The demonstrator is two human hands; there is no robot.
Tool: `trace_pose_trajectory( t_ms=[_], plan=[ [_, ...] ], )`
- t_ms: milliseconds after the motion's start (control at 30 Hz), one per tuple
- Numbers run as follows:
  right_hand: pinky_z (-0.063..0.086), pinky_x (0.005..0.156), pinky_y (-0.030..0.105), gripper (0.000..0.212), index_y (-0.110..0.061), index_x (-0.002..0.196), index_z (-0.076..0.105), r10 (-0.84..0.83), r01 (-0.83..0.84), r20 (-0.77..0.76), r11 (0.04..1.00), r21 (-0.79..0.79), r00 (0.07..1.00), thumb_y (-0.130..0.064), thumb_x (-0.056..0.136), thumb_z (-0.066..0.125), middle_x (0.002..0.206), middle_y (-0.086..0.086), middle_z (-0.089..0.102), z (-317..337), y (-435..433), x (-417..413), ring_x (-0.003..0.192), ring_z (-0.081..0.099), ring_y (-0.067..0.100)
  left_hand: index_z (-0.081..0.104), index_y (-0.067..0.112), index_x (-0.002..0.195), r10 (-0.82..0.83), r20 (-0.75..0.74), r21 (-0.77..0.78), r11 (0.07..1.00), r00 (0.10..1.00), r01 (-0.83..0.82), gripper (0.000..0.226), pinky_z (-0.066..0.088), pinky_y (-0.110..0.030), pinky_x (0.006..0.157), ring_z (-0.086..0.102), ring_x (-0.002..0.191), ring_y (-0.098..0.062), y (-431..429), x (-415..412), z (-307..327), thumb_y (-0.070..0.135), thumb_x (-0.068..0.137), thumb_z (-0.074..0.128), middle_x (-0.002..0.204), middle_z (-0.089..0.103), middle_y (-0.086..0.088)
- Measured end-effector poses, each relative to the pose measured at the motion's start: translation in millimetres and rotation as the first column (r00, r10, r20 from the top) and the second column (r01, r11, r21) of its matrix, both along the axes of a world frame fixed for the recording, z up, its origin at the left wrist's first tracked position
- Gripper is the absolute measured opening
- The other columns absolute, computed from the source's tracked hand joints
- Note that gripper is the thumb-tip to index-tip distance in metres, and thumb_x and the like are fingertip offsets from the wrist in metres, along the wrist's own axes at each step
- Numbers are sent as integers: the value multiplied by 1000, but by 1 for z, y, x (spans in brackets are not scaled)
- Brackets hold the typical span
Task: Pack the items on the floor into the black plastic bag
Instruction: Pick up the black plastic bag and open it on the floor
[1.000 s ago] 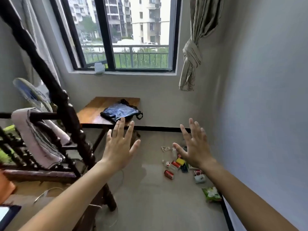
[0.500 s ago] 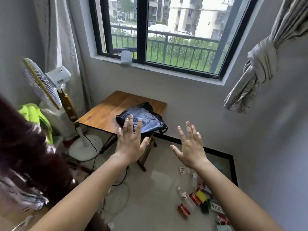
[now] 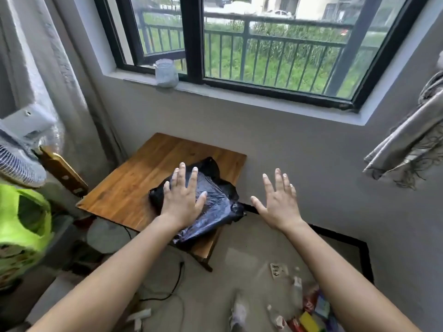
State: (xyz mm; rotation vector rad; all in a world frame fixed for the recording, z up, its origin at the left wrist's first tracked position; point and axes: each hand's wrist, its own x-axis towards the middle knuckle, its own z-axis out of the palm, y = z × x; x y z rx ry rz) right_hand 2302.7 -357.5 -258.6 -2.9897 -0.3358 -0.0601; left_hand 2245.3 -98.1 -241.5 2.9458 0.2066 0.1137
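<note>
A crumpled black plastic bag (image 3: pixel 217 204) lies on the near right corner of a small wooden table (image 3: pixel 143 180) under the window. My left hand (image 3: pixel 183 197) is spread flat over the bag, fingers apart; contact cannot be told. My right hand (image 3: pixel 278 202) hangs open in the air to the right of the table, holding nothing. Several small items (image 3: pixel 309 310) lie on the floor at the lower right: a white card (image 3: pixel 276 270), a small bottle, red and yellow packets, partly hidden by my right forearm.
A standing fan (image 3: pixel 19 159) and a bright green cloth (image 3: pixel 24 219) are at the left. A cable (image 3: pixel 172 286) runs over the floor below the table. A jar (image 3: pixel 166 73) sits on the window sill. A knotted curtain (image 3: pixel 412 144) hangs at the right.
The view has come closer to the table and tilted down. Both hands have advanced; my left hand now lies over the black bag, and my right hand is beside the table.
</note>
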Motion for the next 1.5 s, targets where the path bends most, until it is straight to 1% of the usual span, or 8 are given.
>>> trace_pose_trajectory(
  t_ms=[433, 833, 933, 1000, 1067, 1167, 1233, 1500],
  plan=[
    [26, 116, 46, 71, -16, 155, 21, 108, -67, -505, 993, 97, 857, -57, 99, 36, 162, 15, 16, -113, 46, 235, 149, 16, 30, 11, 19, 157, 125, -300, -74, 985, 946, -154, 72, 12, -48, 120, -3, 151, -28, 28, 185, -100, 52, 99, 40, 164, -4, -13],
    [24, 117, 49, 83, -7, 156, 2, -105, 303, -659, 933, 194, 745, -50, 99, 44, 160, 16, 24, -285, 95, 275, 147, 21, 36, 9, 12, 156, 297, -483, -302, 827, 824, -475, 79, 17, -51, 119, 7, 150, -28, 34, 283, -282, 53, 97, 42, 164, 10, -10],
    [37, 107, 49, 72, -9, 150, 26, -99, 348, -724, 915, 203, 683, -50, 96, 49, 142, 17, 51, -311, 103, 265, 130, 47, 39, 18, 13, 154, 338, -499, -151, 873, 798, -464, 81, 29, -54, 109, 26, 141, -33, 31, 277, -305, 53, 93, 53, 153, 32, -10],
    [46, 88, 41, 39, -13, 116, 54, -93, 365, -693, 894, 258, 715, -45, 95, 53, 118, 15, 66, -315, 104, 255, 112, 59, 39, 37, 16, 146, 291, -469, -125, 913, 834, -389, 58, 38, -52, 100, 42, 128, -34, 35, 274, -306, 37, 95, 55, 138, 51, -9],
    [41, 72, 34, 25, -14, 96, 57, -98, 395, -668, 865, 310, 738, -39, 96, 52, 104, 13, 69, -306, 101, 250, 101, 61, 37, 52, 12, 135, 251, -463, -216, 898, 850, -383, 41, 42, -47, 98, 49, 122, -34, 41, 275, -301, 22, 96, 52, 129, 59, -11],
    [39, 69, 32, 24, -22, 96, 62, -128, 455, -655, 815, 358, 745, -41, 97, 48, 99, 5, 71, -273, 87, 252, 97, 62, 31, 59, 14, 119, 242, -493, -396, 793, 836, -463, 31, 48, -37, 75, 59, 87, -27, 46, 284, -270, 7, 90, 48, 102, 65, -9],
    [41, 70, 33, 23, -23, 93, 62, -159, 480, -626, 788, 386, 764, -42, 96, 49, 96, 2, 71, -248, 74, 260, 96, 63, 29, 54, 16, 107, 228, -490, -518, 700, 841, -492, 32, 40, -31, 59, 49, 67, -20, 38, 294, -240, -3, 85, 42, 87, 57, -5],
    [42, 68, 33, 21, -20, 91, 60, -494, 623, -381, 584, 520, 781, -37, 98, 49, 87, 2, 69, -140, -13, 256, 82, 60, 26, 46, 9, 93, 101, -261, -798, 537, 960, -274, 10, 36, -25, 62, 43, 69, -13, -34, 329, -128, 1, 87, 47, 77, 48, 4]
  ],
)
